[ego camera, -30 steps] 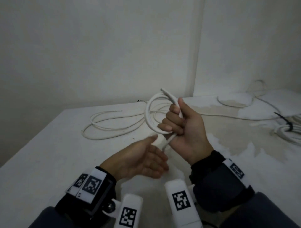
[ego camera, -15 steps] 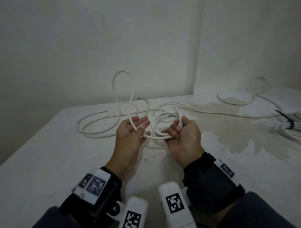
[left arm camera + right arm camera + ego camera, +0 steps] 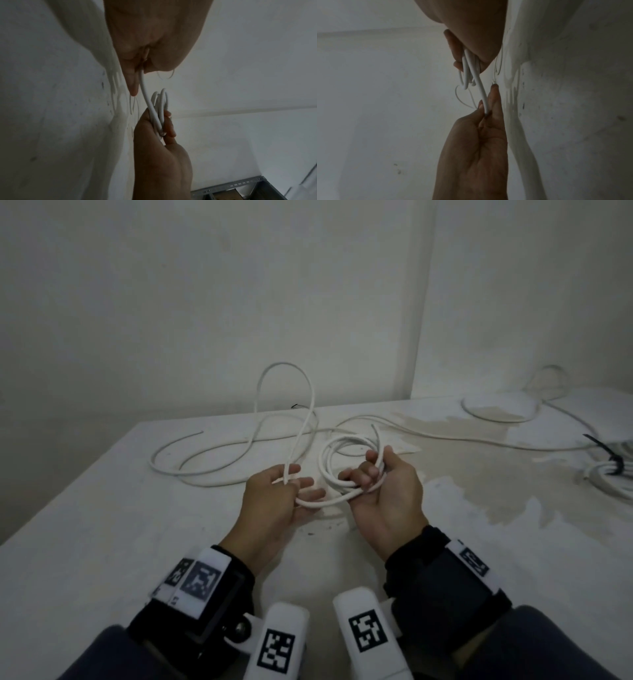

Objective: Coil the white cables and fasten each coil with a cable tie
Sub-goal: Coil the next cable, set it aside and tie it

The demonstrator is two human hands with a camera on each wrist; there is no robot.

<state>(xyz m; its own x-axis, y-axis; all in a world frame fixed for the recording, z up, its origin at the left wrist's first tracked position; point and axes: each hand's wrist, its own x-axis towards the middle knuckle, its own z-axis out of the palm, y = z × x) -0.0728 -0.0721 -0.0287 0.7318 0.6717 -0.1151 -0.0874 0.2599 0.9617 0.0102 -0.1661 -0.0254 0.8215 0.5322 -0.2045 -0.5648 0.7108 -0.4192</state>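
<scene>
Mid-coiling, no tie on yet. Right hand (image 3: 383, 491) curled round a small coil (image 3: 346, 460) of white cable, several turns bunched in the fist, held above the table (image 3: 102, 525). Left hand (image 3: 277, 498) just beside the coil, fingers mostly straight, cable (image 3: 301, 436) running between them and pinched lightly; left wrist view confirms the strand leaving between two fingers (image 3: 132, 81) toward the coil. From the left hand, a tall loop standing up toward the wall, then slack lying on the table beyond the coil. Next move, by judgement: bring the left hand's length over to the coil as another turn, keep the fist tight so turns do not spring apart. Against the frame half a second back: left hand closer to the coil, standing loop much the same. Tied bundle (image 3: 609, 470) with black tie (image 3: 603, 446) far right of the coil, likely a finished one.
</scene>
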